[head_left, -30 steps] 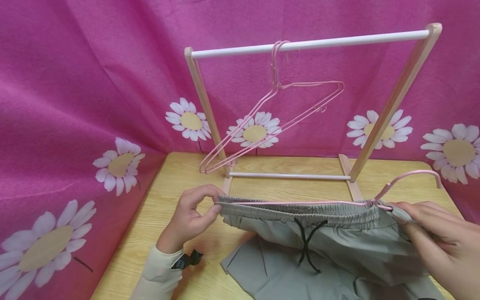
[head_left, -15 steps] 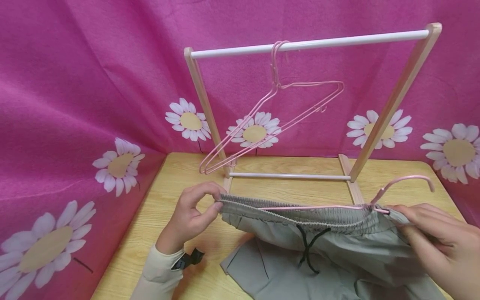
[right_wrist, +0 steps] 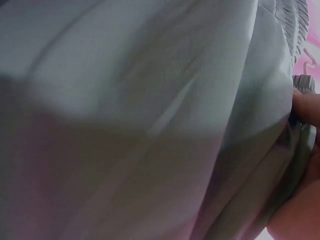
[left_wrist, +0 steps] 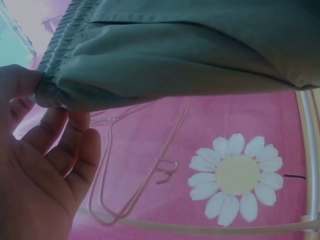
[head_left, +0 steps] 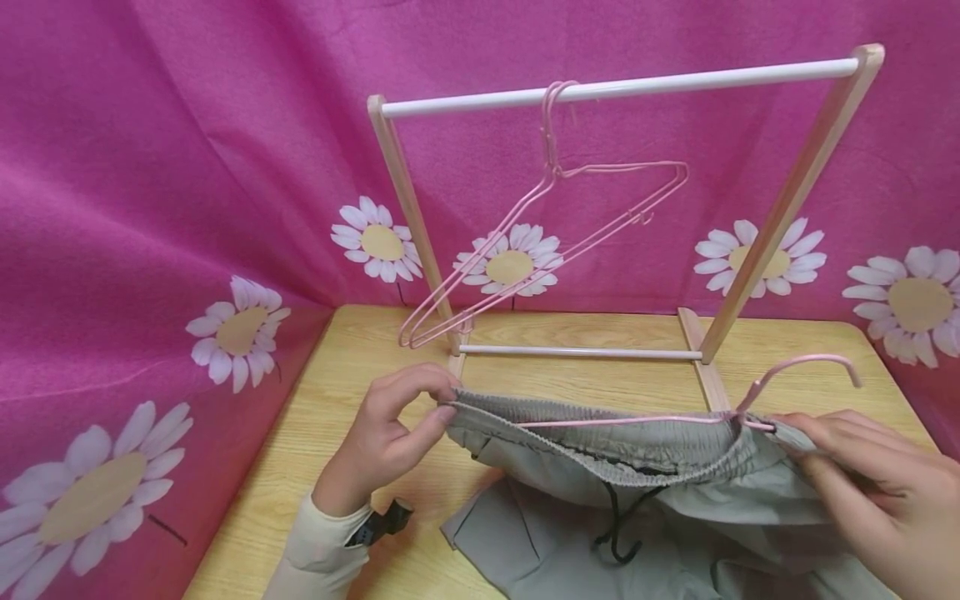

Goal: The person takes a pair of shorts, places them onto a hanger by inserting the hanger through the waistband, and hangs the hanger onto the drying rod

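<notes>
Grey-green drawstring shorts (head_left: 570,475) with an elastic waistband and a black cord stretch between both hands over the table. My left hand (head_left: 393,429) pinches the left end of the waistband between thumb and forefinger; the left wrist view has the other fingers of that hand (left_wrist: 50,145) loosely bent below the cloth. At the right end, my right hand (head_left: 888,475) grips the waistband together with the hanger's shoulder. A pink wire hanger (head_left: 622,422) lies inside the waist opening, its hook sticking up near the right hand. Cloth (right_wrist: 150,100) fills most of the right wrist view.
A small rack with wooden posts and a white top rail (head_left: 697,82) stands at the back of the wooden table (head_left: 390,350). Pink hangers (head_left: 517,212) hang from that rail. A magenta cloth with daisies (head_left: 247,125) encloses the back and left.
The waistband's front edge has sagged toward me, widening the opening. The left hand has shifted slightly right, and the hanger's hook has tipped a little left and down.
</notes>
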`<move>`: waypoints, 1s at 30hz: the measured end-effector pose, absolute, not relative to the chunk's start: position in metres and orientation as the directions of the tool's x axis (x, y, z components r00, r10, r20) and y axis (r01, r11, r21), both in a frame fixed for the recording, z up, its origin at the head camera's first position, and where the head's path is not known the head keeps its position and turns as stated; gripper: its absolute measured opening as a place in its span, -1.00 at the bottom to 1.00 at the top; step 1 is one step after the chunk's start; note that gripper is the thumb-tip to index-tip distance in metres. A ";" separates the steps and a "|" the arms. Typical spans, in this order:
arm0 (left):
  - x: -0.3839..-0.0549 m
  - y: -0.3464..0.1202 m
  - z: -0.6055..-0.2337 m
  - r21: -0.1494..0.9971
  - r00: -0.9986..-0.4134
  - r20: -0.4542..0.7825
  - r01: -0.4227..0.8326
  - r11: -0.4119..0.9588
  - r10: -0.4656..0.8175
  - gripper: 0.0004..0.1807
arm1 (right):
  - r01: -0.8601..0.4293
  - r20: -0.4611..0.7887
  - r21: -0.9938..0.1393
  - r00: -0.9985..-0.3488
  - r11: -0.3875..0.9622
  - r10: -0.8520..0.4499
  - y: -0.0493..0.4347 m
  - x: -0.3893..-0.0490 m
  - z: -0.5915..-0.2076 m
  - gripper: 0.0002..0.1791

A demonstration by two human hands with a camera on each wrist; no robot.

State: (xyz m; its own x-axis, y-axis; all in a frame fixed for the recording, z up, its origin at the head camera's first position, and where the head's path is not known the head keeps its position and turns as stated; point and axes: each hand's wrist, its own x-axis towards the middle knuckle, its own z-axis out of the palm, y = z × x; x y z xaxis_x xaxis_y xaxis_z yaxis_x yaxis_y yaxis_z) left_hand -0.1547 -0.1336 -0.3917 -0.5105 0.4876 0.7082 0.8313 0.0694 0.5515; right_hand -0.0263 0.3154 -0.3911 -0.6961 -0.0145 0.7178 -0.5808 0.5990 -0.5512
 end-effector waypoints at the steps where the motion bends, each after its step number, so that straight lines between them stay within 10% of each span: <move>1: -0.154 -0.133 -0.391 0.553 -0.512 0.706 0.830 0.071 0.489 -0.83 | -0.596 0.726 -0.549 -0.688 0.586 -0.020 0.315 -0.027 -0.391 -0.80; 13: -0.150 -0.120 -0.388 0.570 -0.521 0.665 0.817 0.087 0.536 -0.68 | -0.703 0.781 -0.524 -0.622 0.481 -0.060 0.304 -0.030 -0.389 -0.60; 23: -0.147 -0.108 -0.383 0.535 -0.491 0.685 0.841 0.086 0.538 -0.73 | -0.573 0.723 -0.545 -0.691 0.612 -0.003 0.303 -0.027 -0.395 -0.41; 30: -0.145 -0.098 -0.379 0.486 -0.461 0.695 0.867 0.113 0.552 -0.76 | -0.524 0.691 -0.546 -0.723 0.653 -0.002 0.302 -0.025 -0.397 -0.75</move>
